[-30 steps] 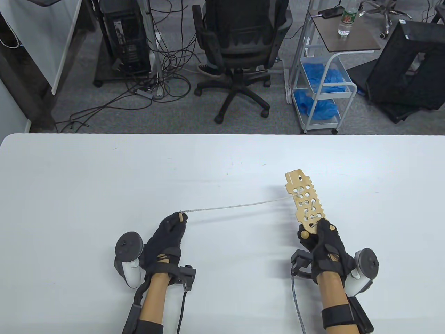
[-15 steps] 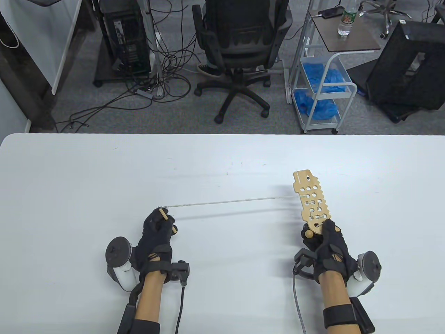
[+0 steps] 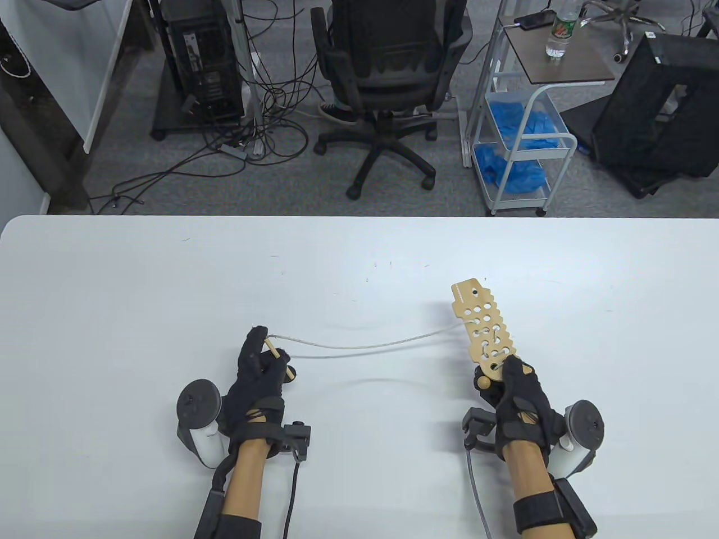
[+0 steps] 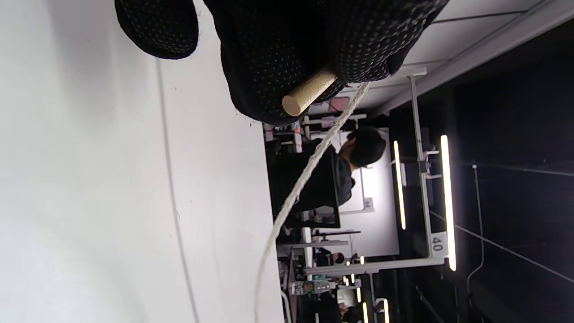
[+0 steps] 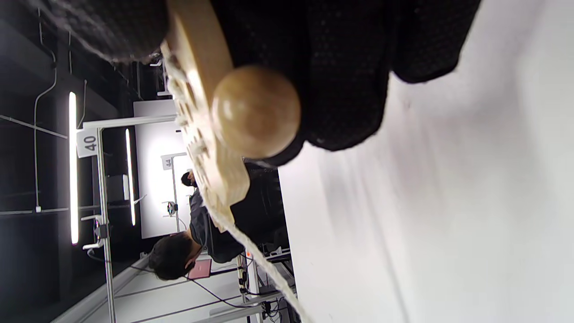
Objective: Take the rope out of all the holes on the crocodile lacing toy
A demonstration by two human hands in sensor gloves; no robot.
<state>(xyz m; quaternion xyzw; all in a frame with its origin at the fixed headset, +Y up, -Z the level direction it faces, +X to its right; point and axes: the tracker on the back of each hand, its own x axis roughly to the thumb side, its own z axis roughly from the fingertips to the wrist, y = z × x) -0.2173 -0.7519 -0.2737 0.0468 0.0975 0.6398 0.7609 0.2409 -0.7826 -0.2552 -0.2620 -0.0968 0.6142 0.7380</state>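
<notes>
Writing is looked for first: a sign reading "40" is seen on a frame in the background of the left wrist view, and a smaller "44" behind it; small print along the snout of the crocodile lacing toy (image 3: 484,330) is too fine to be read.

The left hand (image 3: 259,375) is closed in a pinch, and a small wooden peg (image 3: 273,348) at the rope's end is held between thumb and fingers (image 4: 269,54), its cut end poking out below the glove in the left wrist view. From that peg the rope (image 3: 359,343) is run out toward three o'clock in a slack, sagging curve above the counter (image 3: 112,314), its shadow thrown beneath it.

The right hand (image 3: 519,401) is wrapped around the tail end of the toy, at the four o'clock area of the counter, with a round wooden ball (image 3: 482,383) showing just beside the fingers. The toy is held off the counter, its snout pointed to eleven o'clock. The rope is met at the board's left edge, and a few holes near the hand are seen laced; the holes near the snout are bare.
</notes>
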